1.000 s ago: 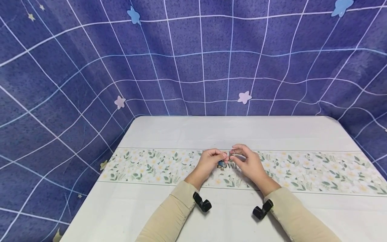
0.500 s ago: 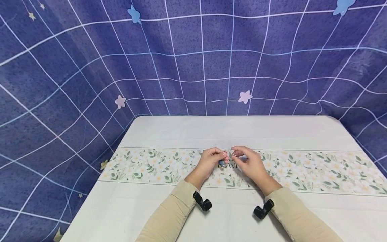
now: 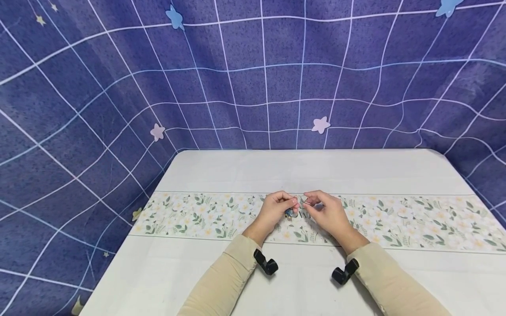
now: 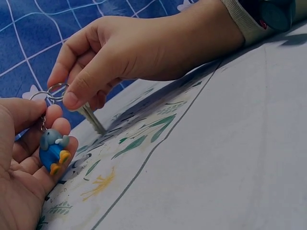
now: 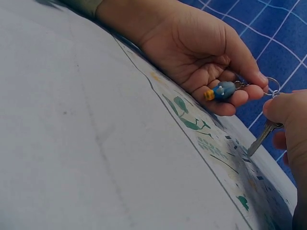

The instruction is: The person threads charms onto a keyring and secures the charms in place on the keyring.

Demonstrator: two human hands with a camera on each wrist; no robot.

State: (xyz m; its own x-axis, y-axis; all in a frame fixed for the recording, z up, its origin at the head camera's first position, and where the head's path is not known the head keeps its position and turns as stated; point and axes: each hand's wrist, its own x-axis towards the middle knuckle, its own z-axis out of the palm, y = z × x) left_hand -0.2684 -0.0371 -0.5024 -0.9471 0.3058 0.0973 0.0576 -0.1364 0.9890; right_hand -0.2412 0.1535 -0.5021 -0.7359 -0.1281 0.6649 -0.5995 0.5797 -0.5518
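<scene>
In the left wrist view a small blue and grey figure with yellow feet hangs by a chain from a metal ring. My left hand pinches that ring between thumb and forefinger, the figure lying against its other fingers. A key points downward from my right hand, whose thumb and fingers pinch it near a smaller ring linked to the first. The right wrist view shows the same figure and the key's blade. Both hands are held above the table, close together.
A white table carries a flowered band across its middle. Behind and to the left hangs a blue curtain with a grid and stars. A black wrist device is on the left sleeve, another on the right.
My right hand has drawn slightly to the right, so the gap between the fingertips of the two hands is a little wider. The left hand has hardly moved and keeps its pinch.
</scene>
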